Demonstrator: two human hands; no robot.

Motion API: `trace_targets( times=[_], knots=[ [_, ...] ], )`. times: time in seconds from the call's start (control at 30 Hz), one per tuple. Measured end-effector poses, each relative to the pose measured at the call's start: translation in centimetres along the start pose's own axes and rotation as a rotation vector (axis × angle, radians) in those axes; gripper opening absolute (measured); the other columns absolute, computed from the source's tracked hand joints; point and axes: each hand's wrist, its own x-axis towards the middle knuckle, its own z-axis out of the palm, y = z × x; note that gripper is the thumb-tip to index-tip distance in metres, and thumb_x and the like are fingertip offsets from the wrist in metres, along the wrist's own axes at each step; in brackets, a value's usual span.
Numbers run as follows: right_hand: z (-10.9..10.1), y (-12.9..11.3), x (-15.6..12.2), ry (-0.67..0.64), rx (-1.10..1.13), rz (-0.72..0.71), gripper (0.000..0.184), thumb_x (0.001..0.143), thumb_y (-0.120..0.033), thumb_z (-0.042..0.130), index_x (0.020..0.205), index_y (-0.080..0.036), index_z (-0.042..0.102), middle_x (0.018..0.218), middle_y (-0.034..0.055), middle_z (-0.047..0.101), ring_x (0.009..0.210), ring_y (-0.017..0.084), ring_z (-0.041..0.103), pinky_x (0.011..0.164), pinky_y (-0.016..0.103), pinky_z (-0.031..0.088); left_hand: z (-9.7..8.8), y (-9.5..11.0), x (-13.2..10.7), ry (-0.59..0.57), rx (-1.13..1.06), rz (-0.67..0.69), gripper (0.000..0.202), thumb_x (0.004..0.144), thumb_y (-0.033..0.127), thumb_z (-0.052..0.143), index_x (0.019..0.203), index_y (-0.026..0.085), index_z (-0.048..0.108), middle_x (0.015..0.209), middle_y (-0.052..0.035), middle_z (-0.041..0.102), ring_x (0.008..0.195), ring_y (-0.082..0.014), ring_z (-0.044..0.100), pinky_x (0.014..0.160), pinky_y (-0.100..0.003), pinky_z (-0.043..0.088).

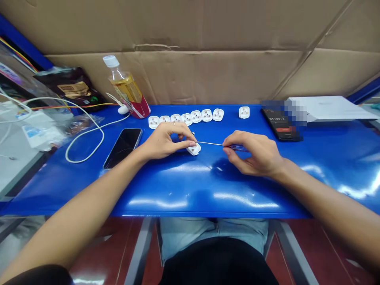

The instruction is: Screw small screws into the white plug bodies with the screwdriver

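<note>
White plug housing (194,149) sitting right at the middle of a glossy blue table (178,190), pinched from above by the left hand (166,141). Thumb and fingertips clamped on it, remaining fingers arched and bunched together over the top, not spread. Over on the other side, right hand (252,152) pinching a small screwdriver (209,143) by its clear bluish handle, fingers curled in close together around it. Long thin shaft running straight across toward the plug, tip right up at the housing, though hard to tell from this angle whether actually touching or just beside it.

Behind the hands, a neat row of seven more white plugs (196,116) along the back of the table, plus one lone plug (244,112) sitting off to the right. Black smartphone (122,148) lying face up just left of the left hand, white cable (86,136) looping around beside it. Bottle of yellowish drink with a white cap (126,88) tipped against the back wall, which is just cardboard sheeting (190,75). Far right, another phone (280,128) showing a running timer, partly pixelated, next to a flat white box (329,109).
</note>
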Motion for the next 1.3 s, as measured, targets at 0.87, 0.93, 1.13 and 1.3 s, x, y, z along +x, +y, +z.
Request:
trace_targets(
  times=[0.87,0.93,1.13,1.3],
  knots=[
    [-0.15,-0.18,-0.06,0.016,-0.027,0.03,0.012,0.096,-0.018,0.064,0.107,-0.023,0.063,0.088,0.0002,0.077,0.074,0.016,0.073,0.068,0.027,0.057,0.14,0.41,0.06,0.037,0.009,-0.046,0.022,0.093,0.04,0.079,0.095,0.018,0.083,0.09,-0.0085,0.081,0.082,-0.0193,0.07,0.078,-0.033,0.054],
    [-0.14,-0.2,-0.03,0.018,-0.025,0.041,0.011,0.096,-0.018,0.063,0.106,-0.023,0.063,0.089,0.0002,0.077,0.074,0.016,0.073,0.068,0.026,0.057,0.22,0.44,0.05,0.049,0.007,-0.039,0.021,0.093,0.038,0.079,0.094,0.018,0.082,0.089,-0.0082,0.08,0.081,-0.0189,0.07,0.077,-0.032,0.053],
    [-0.18,-0.23,0.0,0.032,-0.026,0.056,0.011,0.096,-0.018,0.063,0.105,-0.024,0.063,0.088,-0.0001,0.077,0.07,0.016,0.073,0.065,0.027,0.057,0.35,0.36,0.04,0.069,0.004,-0.012,0.016,0.094,0.033,0.078,0.094,0.018,0.082,0.088,-0.0073,0.08,0.081,-0.0183,0.071,0.078,-0.031,0.054],
    [-0.22,-0.24,0.12,0.016,-0.036,0.061,0.009,0.096,-0.019,0.062,0.104,-0.024,0.063,0.086,-0.0004,0.077,0.068,0.016,0.073,0.064,0.026,0.057,0.47,-0.02,-0.08,0.043,0.066,0.056,0.016,0.099,0.031,0.072,0.098,0.019,0.082,0.09,-0.0074,0.079,0.082,-0.0173,0.071,0.079,-0.03,0.054]
  ],
)
